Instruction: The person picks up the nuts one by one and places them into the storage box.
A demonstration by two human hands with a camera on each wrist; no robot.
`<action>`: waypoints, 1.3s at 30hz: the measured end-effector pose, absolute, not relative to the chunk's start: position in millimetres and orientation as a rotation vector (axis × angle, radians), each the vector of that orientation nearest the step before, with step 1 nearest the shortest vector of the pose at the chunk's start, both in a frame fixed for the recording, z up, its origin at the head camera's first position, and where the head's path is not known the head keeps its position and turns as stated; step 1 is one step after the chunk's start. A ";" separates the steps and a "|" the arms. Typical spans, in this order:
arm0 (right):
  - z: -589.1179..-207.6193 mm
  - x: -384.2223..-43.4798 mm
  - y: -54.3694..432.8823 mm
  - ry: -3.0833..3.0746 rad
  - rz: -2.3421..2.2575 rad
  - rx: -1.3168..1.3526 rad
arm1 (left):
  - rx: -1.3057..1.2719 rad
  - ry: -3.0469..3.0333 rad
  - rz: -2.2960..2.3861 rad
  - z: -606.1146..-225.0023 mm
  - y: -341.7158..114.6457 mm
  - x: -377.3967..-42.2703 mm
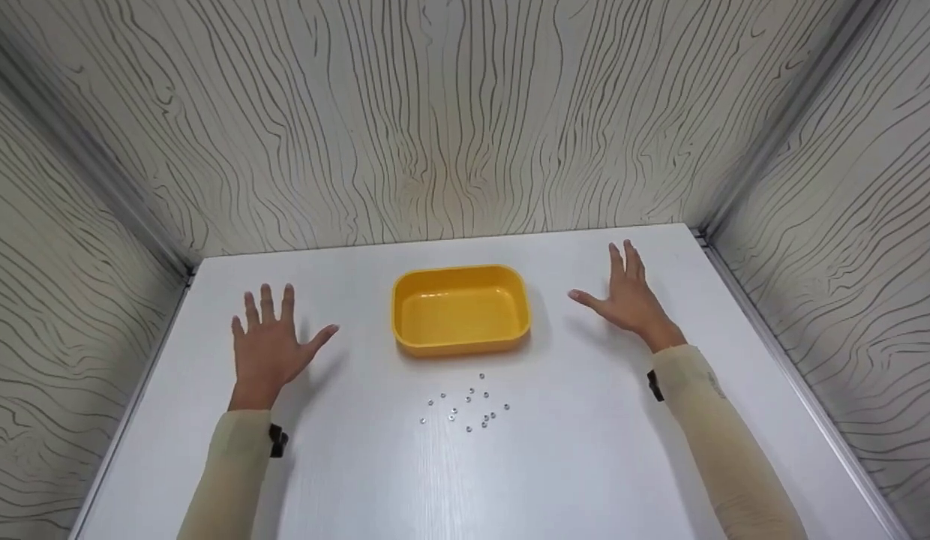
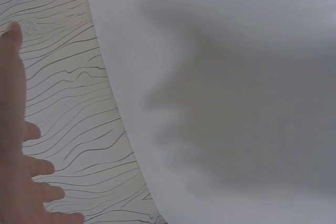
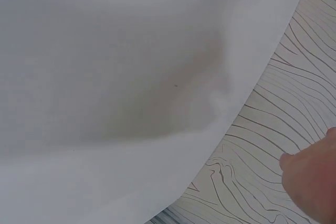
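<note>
My left hand (image 1: 268,349) is held over the left side of the white table, fingers spread and straight, with nothing in it. On the other side, my right hand (image 1: 628,300) hovers with its fingers extended and thumb pointing toward the yellow tray (image 1: 459,349). The tray stands between the hands, apart from both, and its inside looks bare. In front of it several small metal nuts (image 1: 469,400) lie scattered on the table. The left wrist view catches part of the left hand (image 2: 23,161) at its edge; the right wrist view shows only a bit of the right hand (image 3: 315,177).
The white table (image 1: 375,480) is bounded by wood-grain patterned panels at the back (image 1: 450,120), left and right. Metal rails (image 1: 799,420) run along its sides. Each sleeve carries a small black device (image 1: 277,440) at the wrist.
</note>
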State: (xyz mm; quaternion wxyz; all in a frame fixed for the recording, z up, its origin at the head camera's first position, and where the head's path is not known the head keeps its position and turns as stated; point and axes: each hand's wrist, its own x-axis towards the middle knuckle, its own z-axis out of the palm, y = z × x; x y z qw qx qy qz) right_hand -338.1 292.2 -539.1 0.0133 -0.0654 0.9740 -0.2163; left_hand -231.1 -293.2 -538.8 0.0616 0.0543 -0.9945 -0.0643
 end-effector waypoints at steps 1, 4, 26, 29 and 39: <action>-538.0 -338.2 290.9 3.037 -0.672 -0.201 | 0.166 -3.010 -0.193 -538.1 -291.8 -230.5; -535.3 -337.5 286.4 3.052 -0.666 -0.175 | 0.168 -3.014 -0.180 -537.6 -288.1 -228.0; -530.2 -319.3 228.4 3.044 -0.814 -0.368 | 0.033 -2.963 -0.193 -543.5 -262.7 -204.2; -531.3 -315.3 223.1 3.034 -0.801 -0.402 | 0.009 -2.952 -0.205 -548.6 -258.9 -198.6; -527.0 -299.0 208.7 3.000 -0.727 -0.479 | -0.144 -2.928 -0.162 -568.3 -240.4 -181.8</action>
